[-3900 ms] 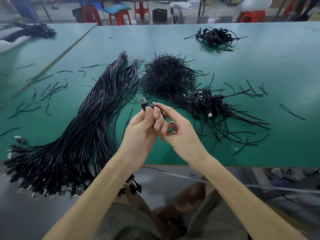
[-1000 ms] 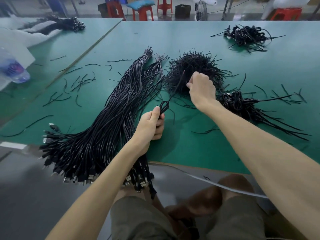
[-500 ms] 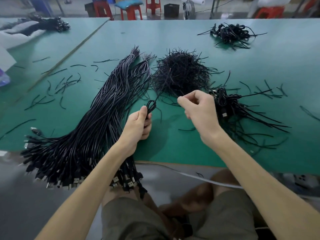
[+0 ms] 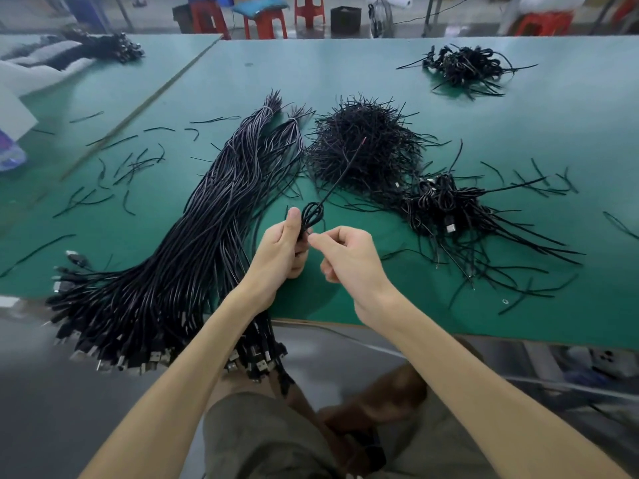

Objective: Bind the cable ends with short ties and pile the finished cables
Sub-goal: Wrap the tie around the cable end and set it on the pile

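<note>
My left hand grips a folded black cable whose loop sticks up above the thumb, one thin end pointing up and right. Beside it, my right hand pinches a short black tie at the fingertips, touching the cable just under the loop; the tie itself is mostly hidden. A heap of short ties lies on the green table behind my hands. To its right sits a pile of finished cables. A long bundle of unbound cables runs from mid-table to the front edge on the left.
Another pile of cables lies far right at the back. Loose ties are scattered on the left. A second table adjoins at the left. Red stools stand beyond. The table's front edge runs just under my wrists.
My right hand reached into the tie heap, came back with a tie, and now meets the left hand at the cable loop. The left hand kept its grip on the folded cable.
</note>
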A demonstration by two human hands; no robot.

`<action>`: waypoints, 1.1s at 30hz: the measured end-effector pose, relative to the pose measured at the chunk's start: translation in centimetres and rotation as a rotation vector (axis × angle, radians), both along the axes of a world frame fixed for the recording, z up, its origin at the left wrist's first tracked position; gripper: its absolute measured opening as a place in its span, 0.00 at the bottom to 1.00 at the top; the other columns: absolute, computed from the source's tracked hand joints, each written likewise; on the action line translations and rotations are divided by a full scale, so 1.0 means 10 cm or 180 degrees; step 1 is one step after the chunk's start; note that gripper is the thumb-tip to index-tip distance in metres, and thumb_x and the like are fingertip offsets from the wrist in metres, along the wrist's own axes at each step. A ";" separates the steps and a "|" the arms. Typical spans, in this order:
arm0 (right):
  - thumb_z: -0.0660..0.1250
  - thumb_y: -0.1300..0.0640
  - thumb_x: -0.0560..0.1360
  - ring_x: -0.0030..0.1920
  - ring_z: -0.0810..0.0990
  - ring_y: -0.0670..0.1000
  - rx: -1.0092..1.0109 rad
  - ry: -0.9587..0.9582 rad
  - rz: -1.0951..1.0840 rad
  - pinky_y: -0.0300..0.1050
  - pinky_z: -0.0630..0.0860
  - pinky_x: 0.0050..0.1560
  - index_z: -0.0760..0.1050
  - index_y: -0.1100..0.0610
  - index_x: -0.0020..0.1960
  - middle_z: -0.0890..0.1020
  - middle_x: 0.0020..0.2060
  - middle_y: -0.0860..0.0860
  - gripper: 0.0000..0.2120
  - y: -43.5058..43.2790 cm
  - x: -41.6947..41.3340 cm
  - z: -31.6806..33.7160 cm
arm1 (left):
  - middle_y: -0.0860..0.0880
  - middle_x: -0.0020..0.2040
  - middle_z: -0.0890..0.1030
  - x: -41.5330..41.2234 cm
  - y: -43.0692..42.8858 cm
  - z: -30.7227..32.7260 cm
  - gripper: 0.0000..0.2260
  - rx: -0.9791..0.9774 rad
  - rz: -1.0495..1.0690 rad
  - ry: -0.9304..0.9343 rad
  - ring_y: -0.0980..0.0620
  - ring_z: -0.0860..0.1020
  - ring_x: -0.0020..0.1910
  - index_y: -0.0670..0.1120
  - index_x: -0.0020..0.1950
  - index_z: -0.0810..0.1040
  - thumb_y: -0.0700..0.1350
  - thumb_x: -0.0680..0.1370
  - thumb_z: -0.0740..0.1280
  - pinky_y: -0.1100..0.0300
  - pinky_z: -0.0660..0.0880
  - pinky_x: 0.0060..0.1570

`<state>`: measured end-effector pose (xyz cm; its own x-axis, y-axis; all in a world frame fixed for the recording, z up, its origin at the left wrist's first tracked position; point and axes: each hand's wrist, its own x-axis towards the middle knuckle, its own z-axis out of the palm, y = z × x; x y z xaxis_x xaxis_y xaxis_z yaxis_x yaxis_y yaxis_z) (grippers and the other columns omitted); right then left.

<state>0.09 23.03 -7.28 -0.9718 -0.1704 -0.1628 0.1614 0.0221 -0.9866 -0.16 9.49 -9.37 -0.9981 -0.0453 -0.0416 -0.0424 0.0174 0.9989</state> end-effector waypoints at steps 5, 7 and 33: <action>0.72 0.55 0.77 0.26 0.71 0.45 -0.0059 -0.0022 0.0228 0.35 0.69 0.29 0.77 0.59 0.48 0.75 0.29 0.48 0.08 0.07 0.01 -0.02 | 0.54 0.29 0.59 0.02 -0.03 0.02 0.20 0.0106 0.0026 -0.0073 0.55 0.56 0.25 0.45 0.41 0.70 0.54 0.87 0.54 0.64 0.54 0.23; 0.75 0.56 0.76 0.28 0.73 0.44 -0.0108 -0.0029 0.0347 0.35 0.70 0.29 0.76 0.58 0.53 0.78 0.36 0.49 0.11 0.12 -0.01 0.00 | 0.53 0.29 0.58 0.02 -0.04 0.03 0.21 0.0175 -0.0046 -0.0130 0.55 0.55 0.24 0.46 0.38 0.71 0.54 0.87 0.56 0.65 0.53 0.23; 0.81 0.54 0.70 0.51 0.80 0.52 0.0330 0.0764 0.0566 0.46 0.76 0.50 0.82 0.54 0.57 0.81 0.57 0.56 0.18 0.18 -0.14 -0.02 | 0.56 0.28 0.59 0.05 0.01 0.07 0.19 -0.0045 -0.0413 -0.0089 0.56 0.54 0.24 0.56 0.47 0.86 0.52 0.85 0.56 0.68 0.53 0.23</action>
